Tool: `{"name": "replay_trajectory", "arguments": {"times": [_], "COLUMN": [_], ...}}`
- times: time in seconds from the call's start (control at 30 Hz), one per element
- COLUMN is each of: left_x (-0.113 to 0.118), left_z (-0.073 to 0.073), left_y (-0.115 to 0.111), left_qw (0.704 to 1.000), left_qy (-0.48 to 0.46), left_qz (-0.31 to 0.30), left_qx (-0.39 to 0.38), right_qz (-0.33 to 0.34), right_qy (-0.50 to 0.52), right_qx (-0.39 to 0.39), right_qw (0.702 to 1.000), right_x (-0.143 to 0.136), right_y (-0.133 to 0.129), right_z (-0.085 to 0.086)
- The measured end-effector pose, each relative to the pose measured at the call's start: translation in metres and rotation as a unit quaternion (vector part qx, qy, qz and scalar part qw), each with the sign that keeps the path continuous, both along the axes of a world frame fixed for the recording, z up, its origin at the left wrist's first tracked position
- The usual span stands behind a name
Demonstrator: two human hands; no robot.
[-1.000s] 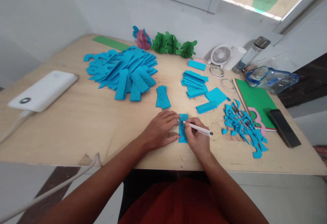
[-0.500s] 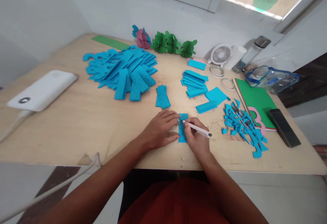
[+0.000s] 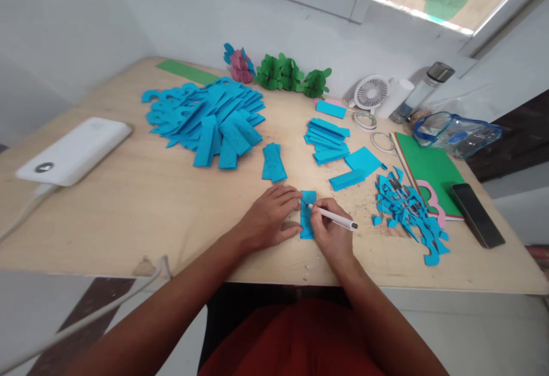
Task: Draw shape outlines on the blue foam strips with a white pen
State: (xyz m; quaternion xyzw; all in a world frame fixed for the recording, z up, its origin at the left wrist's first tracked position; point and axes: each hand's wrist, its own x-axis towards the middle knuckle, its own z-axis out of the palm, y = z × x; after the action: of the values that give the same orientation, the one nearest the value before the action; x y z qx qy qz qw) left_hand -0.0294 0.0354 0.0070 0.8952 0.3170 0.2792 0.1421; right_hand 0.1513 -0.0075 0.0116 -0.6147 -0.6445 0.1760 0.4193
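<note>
A narrow folded strip of blue paper (image 3: pixel 306 228) lies upright before me near the table's front edge, with dark pen lines on it. My left hand (image 3: pixel 271 216) rests flat on the table, its fingertips and thumb at the strip's left edge. In my right hand (image 3: pixel 333 233) is a white pen (image 3: pixel 337 218), its tip on the paper. Just beyond lie a couple of crossed folded blue strips (image 3: pixel 273 163) with drawn lines. A large heap of folded and cut blue paper (image 3: pixel 214 113) spreads at the back left.
Blue scraps (image 3: pixel 403 202) lie to the right beside green paper (image 3: pixel 441 164) and a phone (image 3: pixel 478 215). Folded blue pieces (image 3: pixel 328 136) sit behind. A power bank (image 3: pixel 75 150) is at left. Along the back stand green paper figures (image 3: pixel 278 73), a small fan (image 3: pixel 371 91) and a bottle (image 3: pixel 422 91).
The pen tip has shifted slightly to the right and down along the blue strip. My left hand stays in place.
</note>
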Motion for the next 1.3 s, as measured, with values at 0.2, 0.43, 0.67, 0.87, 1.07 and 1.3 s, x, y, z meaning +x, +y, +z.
{"name": "replay_trajectory", "arguments": {"times": [0.2,0.43,0.67,0.87,1.07,1.3], "left_x": [0.0004,0.0005,0.0008,0.0011,0.0009,0.0010], "left_z": [-0.0012,0.0001,0.0001,0.0004,0.0003,-0.0003], "left_y": [0.0000,0.0002,0.0008,0.0004,0.0004,0.0009], "left_qw": [1.000,1.000,1.000,1.000,1.000,1.000], "left_qy": [-0.004,0.001,0.003,0.000,0.006,0.001], "left_qz": [-0.004,0.000,-0.003,-0.004,0.000,-0.001], "left_qx": [0.009,-0.002,0.007,0.012,0.004,0.013], "right_qz": [0.012,-0.004,-0.006,-0.008,-0.008,-0.008], "right_qy": [0.007,0.002,0.017,0.011,0.017,0.012], "right_qx": [-0.004,-0.005,-0.006,-0.005,-0.004,-0.008], "right_qw": [1.000,1.000,1.000,1.000,1.000,1.000], "right_x": [-0.0007,-0.0004,-0.0007,-0.0006,-0.0010,-0.0013], "right_y": [0.0007,0.0007,0.0003,0.0000,-0.0004,-0.0004], "right_z": [0.0005,0.0015,0.0025,0.0030,0.0054,0.0068]}}
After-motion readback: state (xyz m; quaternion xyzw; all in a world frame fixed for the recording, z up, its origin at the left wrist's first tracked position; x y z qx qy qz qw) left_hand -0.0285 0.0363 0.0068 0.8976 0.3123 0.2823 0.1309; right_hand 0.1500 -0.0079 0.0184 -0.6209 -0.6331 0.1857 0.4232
